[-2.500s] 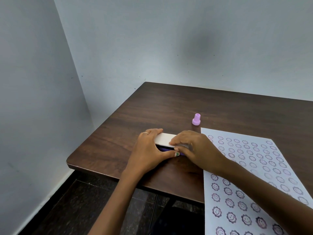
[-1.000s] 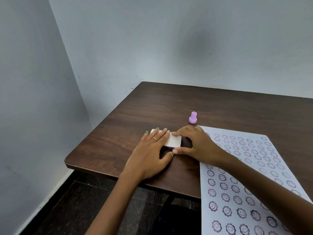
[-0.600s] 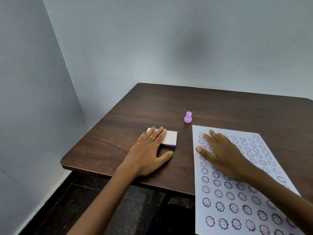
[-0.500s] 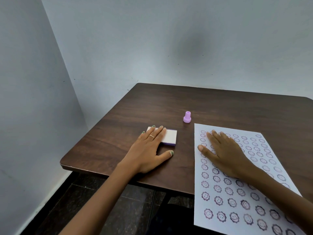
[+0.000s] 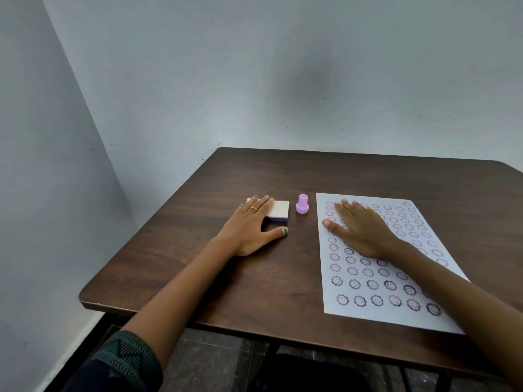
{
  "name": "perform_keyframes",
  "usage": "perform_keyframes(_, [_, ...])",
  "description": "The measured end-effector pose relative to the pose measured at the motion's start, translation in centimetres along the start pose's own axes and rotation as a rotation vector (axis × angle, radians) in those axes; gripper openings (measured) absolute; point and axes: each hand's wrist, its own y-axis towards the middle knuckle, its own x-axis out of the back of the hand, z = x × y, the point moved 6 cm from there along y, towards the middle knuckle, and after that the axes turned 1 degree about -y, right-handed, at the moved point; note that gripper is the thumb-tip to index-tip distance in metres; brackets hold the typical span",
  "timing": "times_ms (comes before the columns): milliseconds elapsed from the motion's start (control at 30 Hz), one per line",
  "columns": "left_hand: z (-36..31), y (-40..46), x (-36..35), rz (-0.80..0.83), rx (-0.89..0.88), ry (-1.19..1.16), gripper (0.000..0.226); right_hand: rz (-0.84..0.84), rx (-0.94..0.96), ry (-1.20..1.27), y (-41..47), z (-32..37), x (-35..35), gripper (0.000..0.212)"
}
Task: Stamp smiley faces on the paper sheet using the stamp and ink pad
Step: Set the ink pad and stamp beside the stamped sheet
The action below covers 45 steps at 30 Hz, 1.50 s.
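A white paper sheet [image 5: 376, 281] covered with rows of purple smiley stamps lies on the right of the dark wooden table [image 5: 283, 278]. My right hand [image 5: 359, 227] rests flat on its upper left part, fingers spread, holding nothing. A small lilac stamp [image 5: 302, 204] stands upright just left of the sheet, untouched. Left of it lies the ink pad [image 5: 278, 210], a white case with a purple base and its lid down. My left hand [image 5: 252, 224] lies flat with its fingers on the left half of the pad's lid, thumb out on the table.
Grey walls close in behind the table and on the left, meeting at a corner. The table's front edge [image 5: 198, 321] runs near my forearms, with dark floor [image 5: 215, 360] below it.
The ink pad's lid came down under both hands. My right hand then left the pad and settled flat on the paper. My view shifted, so the table sits more to the right.
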Motion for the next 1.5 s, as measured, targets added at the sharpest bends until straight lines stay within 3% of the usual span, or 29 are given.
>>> perform_keyframes(433, [1.0, 1.5, -0.2, -0.061, 0.007, -0.034, 0.082, 0.026, 0.018, -0.011, 2.0, -0.7, 0.0, 0.072])
perform_keyframes(633, [1.9, 2.0, 0.3, -0.177, 0.059, -0.164, 0.075, -0.275, 0.120, 0.198, 1.8, 1.6, 2.6, 0.054])
perform_keyframes(800, [3.5, 3.0, 0.8, -0.162, 0.111, -0.248, 0.081, -0.322, 0.206, 0.499, 1.9, 5.4, 3.2, 0.040])
perform_keyframes(1033, [4.3, 3.9, 1.1, -0.141, 0.055, -0.204, 0.076, -0.401, 0.154, 0.577, 2.8, 6.5, 3.1, 0.025])
perform_keyframes(1500, [5.2, 5.8, 0.9, -0.129, 0.072, -0.254, 0.069, -0.410, 0.065, 0.578, 6.0, 5.8, 3.1, 0.020])
